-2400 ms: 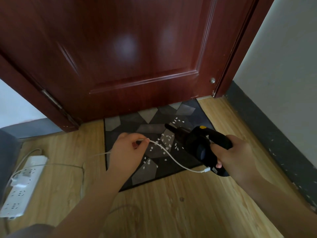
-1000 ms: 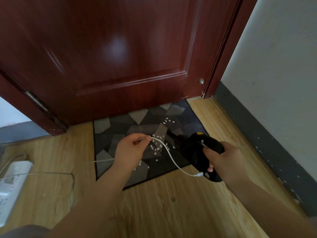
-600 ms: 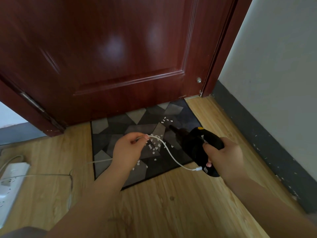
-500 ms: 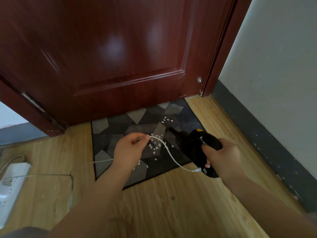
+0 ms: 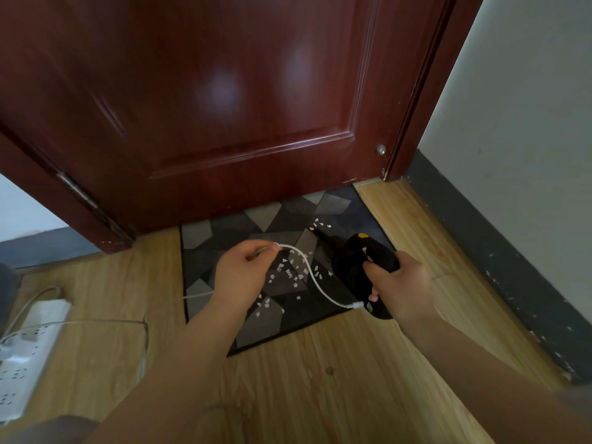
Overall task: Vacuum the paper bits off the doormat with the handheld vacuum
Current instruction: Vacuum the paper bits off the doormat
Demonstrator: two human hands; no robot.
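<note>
A dark doormat [image 5: 208, 248] with grey geometric patches lies on the floor against the door. Several small white paper bits [image 5: 294, 274] are scattered over its middle and far right. My right hand [image 5: 400, 283] grips the black handheld vacuum [image 5: 358, 261] by its handle, nozzle pointing toward the far bits by the door. A white charging cable [image 5: 317, 286] is plugged into the vacuum's rear end. My left hand [image 5: 243, 277] pinches that cable above the mat and holds it up in a loop.
A dark red door [image 5: 224, 107] stands shut behind the mat. A grey-skirted wall [image 5: 512, 251] runs along the right. A white power strip [image 5: 28, 341] with cords lies on the wood floor [image 5: 320, 395] at the left.
The vacuum's nozzle has crept a little forward over the mat toward the door. My left hand keeps pinching the cable in the same spot. The view has shifted slightly.
</note>
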